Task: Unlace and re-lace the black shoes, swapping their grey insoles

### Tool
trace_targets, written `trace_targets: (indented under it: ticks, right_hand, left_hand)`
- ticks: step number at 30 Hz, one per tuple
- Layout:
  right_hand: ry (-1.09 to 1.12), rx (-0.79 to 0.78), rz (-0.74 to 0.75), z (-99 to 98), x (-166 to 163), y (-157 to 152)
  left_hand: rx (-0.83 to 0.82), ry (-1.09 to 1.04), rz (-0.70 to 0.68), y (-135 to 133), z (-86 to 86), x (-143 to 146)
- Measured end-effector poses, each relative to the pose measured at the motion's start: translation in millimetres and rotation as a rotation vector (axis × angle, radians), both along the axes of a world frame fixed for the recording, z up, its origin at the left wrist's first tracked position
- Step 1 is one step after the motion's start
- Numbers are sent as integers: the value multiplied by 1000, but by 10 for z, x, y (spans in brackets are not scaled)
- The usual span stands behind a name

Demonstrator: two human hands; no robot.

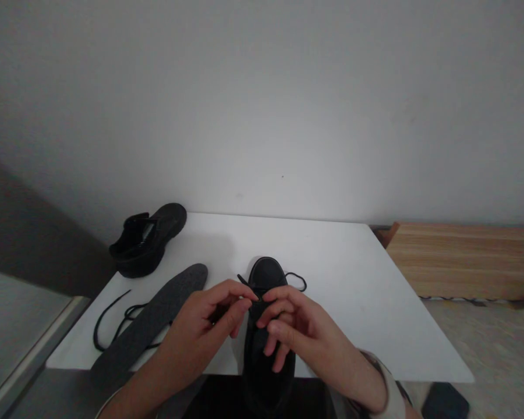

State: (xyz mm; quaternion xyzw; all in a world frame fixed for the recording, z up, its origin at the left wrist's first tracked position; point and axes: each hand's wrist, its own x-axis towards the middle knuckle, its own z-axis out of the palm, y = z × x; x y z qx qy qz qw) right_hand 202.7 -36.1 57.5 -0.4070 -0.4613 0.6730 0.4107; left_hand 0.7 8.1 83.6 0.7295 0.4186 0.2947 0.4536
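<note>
At the near edge of a white table (353, 273), in the head view, the worked shoe (262, 372) sits with its heel end reaching past that edge. The table's back edge meets the pale wall (288, 116); its right edge slants outward towards the viewer, and the widest room for moving lies between it and the shoe. The left side is tighter: another black shoe (137, 259) stands at the far left corner, and a grey insole (161, 311) lies slantwise over a loose lace (96, 331), overhanging the near edge.

The worked shoe's toe points at the wall, its long axis running nearly straight away from the person. Both of the 2 hands meet over its lacing: the left hand (207, 317) has thumb and forefinger nearly together, the right hand (303, 320) its fingers curled. Whether either pinches the shoelace (305, 283), I cannot tell.
</note>
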Motion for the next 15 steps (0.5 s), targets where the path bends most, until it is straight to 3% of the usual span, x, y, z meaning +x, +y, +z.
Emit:
trace_targets:
  ticks: [3,6,8,12,15]
  right_hand:
    - [-253,63,-79,-1,-149,12]
    - [-642,271,-75,55,-238,49]
    - [-789,374,-56,82,-272,74]
    - [-828,457,-125,97,-236,102]
    - [-678,394,-154,136,-77,109]
  left_hand:
    - [45,6,-58,-64,33,1]
    - [113,-3,-87,-127,84,-28]
    - [164,-2,-94,-160,115,-58]
    - [223,9,-62,-151,131,-192]
    - [205,-3,57,-69,103,-349]
